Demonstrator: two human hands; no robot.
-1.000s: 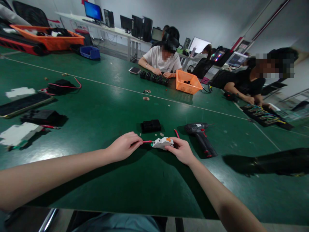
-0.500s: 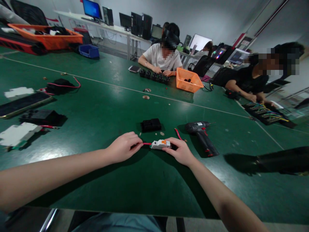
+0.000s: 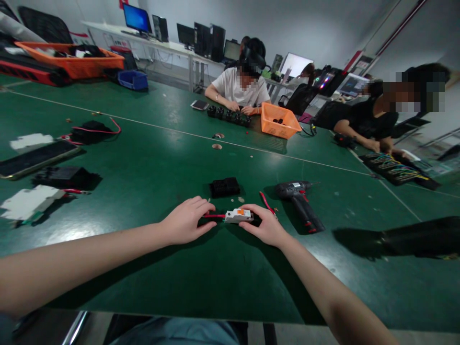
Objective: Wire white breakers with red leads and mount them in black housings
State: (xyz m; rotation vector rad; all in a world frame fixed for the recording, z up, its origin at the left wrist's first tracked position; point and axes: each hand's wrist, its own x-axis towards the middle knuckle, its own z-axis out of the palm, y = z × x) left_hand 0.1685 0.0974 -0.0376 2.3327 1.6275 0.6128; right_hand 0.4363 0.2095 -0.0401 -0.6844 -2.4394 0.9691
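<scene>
Near the front edge of the worktop (image 3: 201, 287), my right hand (image 3: 268, 226) clasps the breaker (image 3: 233, 216), its long axis toward my parted left hand (image 3: 181, 223)

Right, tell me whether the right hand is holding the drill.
No, the right hand holds the small white switch, while the drill lies on the green table.

The tabletop (image 3: 161, 163) is green, the basket (image 3: 280, 120) orange, and the bin (image 3: 132, 80) blue.
</scene>
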